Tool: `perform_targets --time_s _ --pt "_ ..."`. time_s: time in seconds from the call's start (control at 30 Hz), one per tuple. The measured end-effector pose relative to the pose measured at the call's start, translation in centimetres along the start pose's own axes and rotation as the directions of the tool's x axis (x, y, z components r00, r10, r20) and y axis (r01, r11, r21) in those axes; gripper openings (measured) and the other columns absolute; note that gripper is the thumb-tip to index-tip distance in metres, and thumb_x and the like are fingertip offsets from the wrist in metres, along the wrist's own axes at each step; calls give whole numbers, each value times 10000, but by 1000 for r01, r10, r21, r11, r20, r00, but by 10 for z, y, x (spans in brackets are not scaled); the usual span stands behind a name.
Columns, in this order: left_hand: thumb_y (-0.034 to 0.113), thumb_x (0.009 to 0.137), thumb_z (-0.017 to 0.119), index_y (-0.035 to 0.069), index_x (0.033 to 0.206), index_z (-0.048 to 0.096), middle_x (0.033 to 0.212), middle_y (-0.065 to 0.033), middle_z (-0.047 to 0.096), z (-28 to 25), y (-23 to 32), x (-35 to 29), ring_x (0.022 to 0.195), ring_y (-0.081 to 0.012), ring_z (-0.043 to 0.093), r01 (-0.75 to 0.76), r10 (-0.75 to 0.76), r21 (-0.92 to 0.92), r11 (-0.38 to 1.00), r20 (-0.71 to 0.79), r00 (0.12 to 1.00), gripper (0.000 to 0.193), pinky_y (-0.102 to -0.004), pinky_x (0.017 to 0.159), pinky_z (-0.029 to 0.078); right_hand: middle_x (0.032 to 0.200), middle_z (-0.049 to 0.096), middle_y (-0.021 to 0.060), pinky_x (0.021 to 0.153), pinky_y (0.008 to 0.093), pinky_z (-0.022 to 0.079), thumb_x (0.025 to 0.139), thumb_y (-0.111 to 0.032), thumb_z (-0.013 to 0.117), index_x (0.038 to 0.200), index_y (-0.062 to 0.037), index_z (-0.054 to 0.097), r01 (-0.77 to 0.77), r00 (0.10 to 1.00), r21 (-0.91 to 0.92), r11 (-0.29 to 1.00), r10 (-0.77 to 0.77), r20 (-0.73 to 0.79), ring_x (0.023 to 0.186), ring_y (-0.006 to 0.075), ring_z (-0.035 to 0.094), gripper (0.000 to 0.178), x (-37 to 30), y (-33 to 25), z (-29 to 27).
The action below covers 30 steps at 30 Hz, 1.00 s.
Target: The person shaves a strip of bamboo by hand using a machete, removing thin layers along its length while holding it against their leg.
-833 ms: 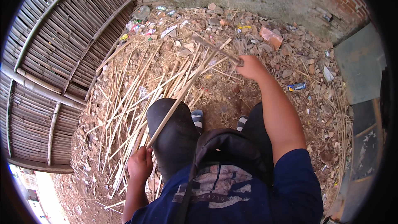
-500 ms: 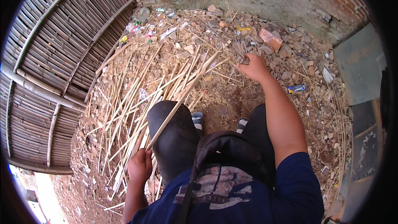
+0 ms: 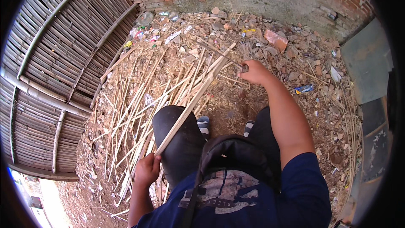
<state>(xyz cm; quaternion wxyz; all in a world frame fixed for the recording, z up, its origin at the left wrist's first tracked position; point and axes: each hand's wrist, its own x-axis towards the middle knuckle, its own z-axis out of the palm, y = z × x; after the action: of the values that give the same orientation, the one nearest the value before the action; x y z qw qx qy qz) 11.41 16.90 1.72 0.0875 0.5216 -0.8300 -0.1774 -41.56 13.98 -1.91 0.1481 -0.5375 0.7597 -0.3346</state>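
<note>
A long, pale bamboo strip [image 3: 192, 104] slants across my left knee and points away to the right. My left hand [image 3: 147, 169] is closed round its near end. In my right hand [image 3: 255, 72] is a knife [image 3: 218, 52], its long dark blade seen nearly edge-on and reaching left over the strip's far end. From this angle I cannot tell whether blade and strip touch. The knife's handle is mostly hidden in my fist. Beside and beneath the held strip, many loose bamboo strips [image 3: 128, 116] lie spread on the ground to the left.
A slatted bamboo wall [image 3: 46, 59] stands at the left and a worn brick wall [image 3: 253, 0] at the back. Stones, litter and a large brick piece [image 3: 276, 40] cover the far ground. Grey panels [image 3: 365, 67] lean at the right. A blue wrapper [image 3: 303, 89] lies nearby.
The knife has swung to show its long blade across the strip's far end. My right hand has shifted slightly left and down; the strip's broad face now shows more.
</note>
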Motion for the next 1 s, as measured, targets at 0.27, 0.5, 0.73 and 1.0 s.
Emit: perform_targets --time_s 0.27,0.5,0.73,1.0 --pt "287 997 609 29 728 516 597 -215 550 10 -9 2 583 -458 565 -35 36 31 999 -31 999 384 -523 537 420 819 694 147 754 433 543 802 -245 708 1102 -76 733 -54 978 -179 982 88 191 812 309 699 345 -7 -30 -29" --pt "304 990 616 37 747 530 619 -225 574 4 -5 -1 608 -467 584 -28 30 61 998 -24 999 370 -529 546 433 875 708 133 773 438 545 796 -240 718 1141 -92 727 -34 968 -262 964 97 231 858 287 702 375 -17 -57 -32" --pt "319 990 609 45 751 529 625 -216 585 2 0 2 631 -464 604 -46 50 91 995 -41 998 373 -538 560 448 896 720 148 789 437 554 786 -232 717 1184 -85 718 -85 991 -218 972 105 84 873 300 712 424 -4 -17 -26" --pt "310 986 618 51 757 527 624 -210 584 11 -11 1 621 -457 605 -74 80 100 992 -59 995 358 -537 553 445 1077 721 205 887 441 540 823 -252 710 1325 -46 647 -186 981 -149 971 191 18 997 319 703 546 -7 -17 -34"
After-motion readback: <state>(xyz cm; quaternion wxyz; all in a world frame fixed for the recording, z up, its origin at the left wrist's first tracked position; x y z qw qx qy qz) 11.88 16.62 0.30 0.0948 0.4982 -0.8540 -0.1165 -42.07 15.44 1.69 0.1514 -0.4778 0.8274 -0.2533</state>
